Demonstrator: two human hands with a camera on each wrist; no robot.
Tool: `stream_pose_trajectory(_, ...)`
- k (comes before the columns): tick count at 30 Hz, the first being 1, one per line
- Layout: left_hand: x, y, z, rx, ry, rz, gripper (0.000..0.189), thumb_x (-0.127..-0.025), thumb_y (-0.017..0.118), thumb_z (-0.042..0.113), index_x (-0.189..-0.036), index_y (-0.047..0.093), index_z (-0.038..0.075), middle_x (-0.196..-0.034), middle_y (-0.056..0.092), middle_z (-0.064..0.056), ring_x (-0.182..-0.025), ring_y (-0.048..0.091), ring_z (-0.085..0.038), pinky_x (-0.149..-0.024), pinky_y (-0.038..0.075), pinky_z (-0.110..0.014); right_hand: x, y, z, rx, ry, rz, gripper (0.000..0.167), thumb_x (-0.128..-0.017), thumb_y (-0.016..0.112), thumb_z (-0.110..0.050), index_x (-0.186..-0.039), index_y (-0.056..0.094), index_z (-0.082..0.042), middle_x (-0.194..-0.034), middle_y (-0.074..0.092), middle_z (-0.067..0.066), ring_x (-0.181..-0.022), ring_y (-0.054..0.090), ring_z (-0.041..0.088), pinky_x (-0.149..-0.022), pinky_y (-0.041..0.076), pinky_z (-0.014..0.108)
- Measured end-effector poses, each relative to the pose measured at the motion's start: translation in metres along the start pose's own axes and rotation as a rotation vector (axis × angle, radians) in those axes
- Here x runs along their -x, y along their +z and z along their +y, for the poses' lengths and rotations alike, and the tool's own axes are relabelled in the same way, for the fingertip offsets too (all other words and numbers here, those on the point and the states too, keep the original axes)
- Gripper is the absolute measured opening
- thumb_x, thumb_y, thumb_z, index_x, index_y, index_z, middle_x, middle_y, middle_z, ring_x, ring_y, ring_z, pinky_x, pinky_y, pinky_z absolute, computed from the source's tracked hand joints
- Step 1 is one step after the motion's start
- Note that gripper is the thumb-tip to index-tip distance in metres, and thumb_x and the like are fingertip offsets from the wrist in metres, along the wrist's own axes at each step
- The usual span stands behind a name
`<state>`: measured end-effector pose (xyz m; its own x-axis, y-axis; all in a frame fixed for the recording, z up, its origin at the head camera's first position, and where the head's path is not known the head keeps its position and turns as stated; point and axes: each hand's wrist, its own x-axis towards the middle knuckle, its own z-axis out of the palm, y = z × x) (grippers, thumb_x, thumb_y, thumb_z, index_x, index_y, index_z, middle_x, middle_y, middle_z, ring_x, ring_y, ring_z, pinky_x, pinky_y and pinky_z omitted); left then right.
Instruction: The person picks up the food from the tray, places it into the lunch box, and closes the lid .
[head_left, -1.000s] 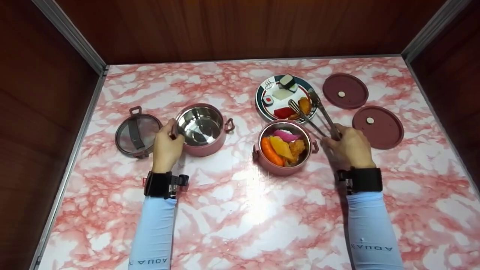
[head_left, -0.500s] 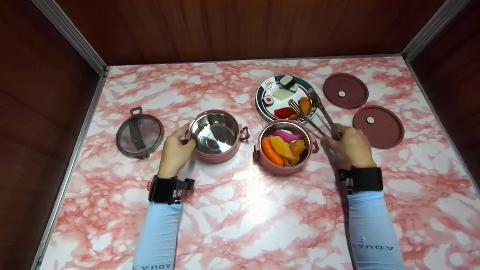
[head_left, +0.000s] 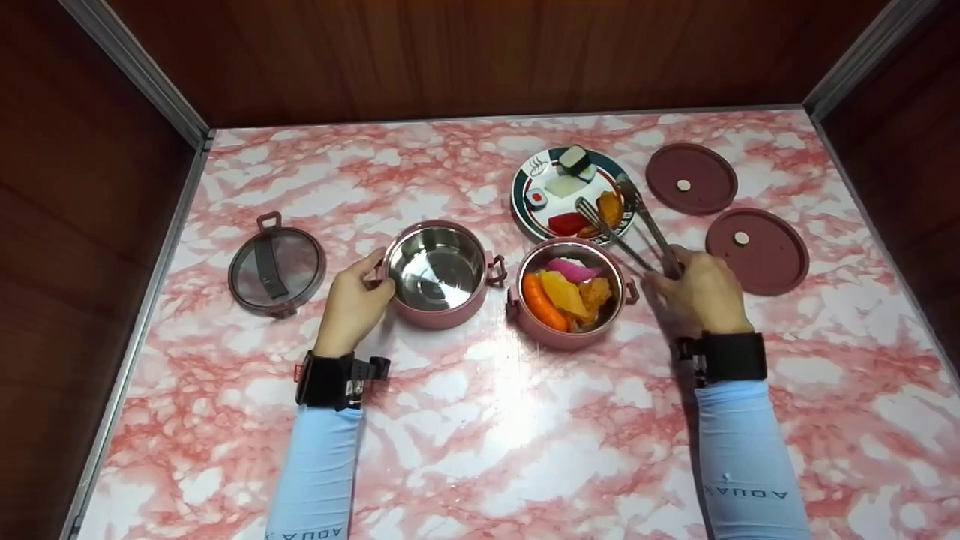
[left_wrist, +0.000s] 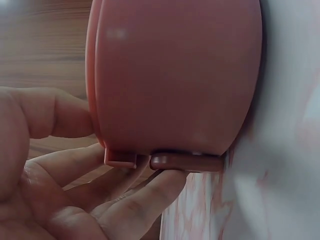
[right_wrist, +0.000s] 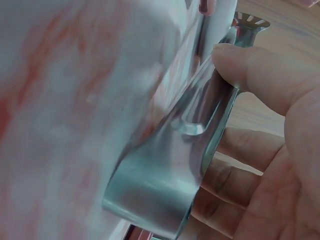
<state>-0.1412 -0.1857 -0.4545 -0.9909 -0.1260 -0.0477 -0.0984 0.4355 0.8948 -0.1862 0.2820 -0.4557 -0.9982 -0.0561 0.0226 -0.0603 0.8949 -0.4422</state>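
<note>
My left hand (head_left: 354,304) grips the left side of a pink pot (head_left: 442,319) with a bare steel inside. In the left wrist view the thumb presses the pot's rim, and the other fingers lie about its side handle (left_wrist: 187,162). Tongs (right_wrist: 165,165) are in my right hand (head_left: 701,292), between thumb and fingers. Their two arms are spread apart, and the tips stand over the right edge of a plate (head_left: 525,217). To the right of the first pot, a second pink pot (head_left: 566,339) holds an orange sausage (head_left: 544,304), a yellow piece, a magenta piece and a fried-looking piece.
Several food pieces, among them a sushi roll (head_left: 574,160), lie on the plate behind the second pot. Two dark red round lids (head_left: 690,165) lie at the back right. A clear lid (head_left: 296,266) with a handle lies left of my left hand.
My left hand has slid the steel-lined pot to the right and slightly toward me, near the filled pot. My right hand and the tongs have stayed in place.
</note>
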Motion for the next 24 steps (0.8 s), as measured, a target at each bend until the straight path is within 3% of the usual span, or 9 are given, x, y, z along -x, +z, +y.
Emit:
stream_pose_trajectory(5, -0.003, -0.002, -0.003, 0.016, -0.012, -0.003, 0.051, -0.093, 0.058, 0.009, -0.144, 0.051, 0.003, -0.132, 0.061, -0.012, -0.091, 0.063, -0.017, -0.065, 0.05, -0.02, -0.002, 0.004, -0.004, -0.009, -0.001, -0.007, 0.038, -0.089, 0.073, -0.041, -0.092, 0.055, -0.009, -0.087, 0.061, 0.019, -0.085, 0.06, 0.045, -0.069, 0.043, 0.058)
stream_pose_trajectory(10, -0.006, -0.001, -0.006, 0.038, -0.02, -0.007, 0.049, -0.094, 0.059, 0.011, -0.142, 0.053, 0.002, -0.126, 0.064, -0.014, -0.104, 0.063, -0.02, -0.079, 0.053, -0.027, -0.003, 0.005, -0.006, -0.036, -0.016, -0.008, 0.036, -0.09, 0.072, -0.038, -0.097, 0.06, -0.005, -0.089, 0.06, 0.019, -0.087, 0.06, 0.041, -0.074, 0.044, 0.055)
stream_pose_trajectory(13, -0.006, -0.002, -0.008, 0.029, -0.023, 0.002, 0.048, -0.093, 0.06, 0.012, -0.14, 0.055, 0.003, -0.128, 0.064, -0.013, -0.107, 0.061, -0.021, -0.088, 0.051, -0.031, -0.004, -0.003, -0.007, -0.081, 0.005, -0.058, 0.043, -0.094, 0.068, -0.04, -0.115, 0.064, -0.003, -0.096, 0.064, 0.02, -0.091, 0.061, 0.04, -0.08, 0.047, 0.055)
stream_pose_trajectory(16, -0.008, -0.003, -0.008, 0.037, -0.011, -0.005, 0.047, -0.093, 0.06, 0.012, -0.139, 0.057, 0.003, -0.127, 0.064, -0.013, -0.109, 0.06, -0.022, -0.091, 0.05, -0.032, -0.006, -0.021, -0.01, -0.108, 0.034, -0.127, 0.055, -0.096, 0.064, -0.042, -0.133, 0.057, -0.002, -0.102, 0.065, 0.021, -0.092, 0.062, 0.037, -0.08, 0.05, 0.054)
stream_pose_trajectory(19, -0.01, -0.005, -0.007, 0.053, -0.014, -0.04, 0.047, -0.094, 0.06, 0.012, -0.139, 0.055, 0.001, -0.129, 0.063, -0.014, -0.108, 0.061, -0.021, -0.088, 0.051, -0.028, -0.007, -0.042, -0.015, -0.084, 0.032, -0.162, 0.053, -0.096, 0.063, -0.042, -0.125, 0.06, 0.001, -0.093, 0.065, 0.019, -0.08, 0.062, 0.032, -0.069, 0.051, 0.045)
stream_pose_trajectory(24, -0.015, -0.012, -0.003, 0.041, -0.055, -0.136, 0.05, -0.097, 0.059, 0.016, -0.143, 0.049, -0.002, -0.137, 0.058, -0.016, -0.113, 0.059, -0.02, -0.087, 0.052, -0.025, -0.01, -0.072, -0.03, -0.029, -0.036, -0.154, 0.031, -0.095, 0.065, -0.036, -0.096, 0.069, -0.005, -0.073, 0.06, 0.007, -0.063, 0.053, 0.023, -0.057, 0.041, 0.035)
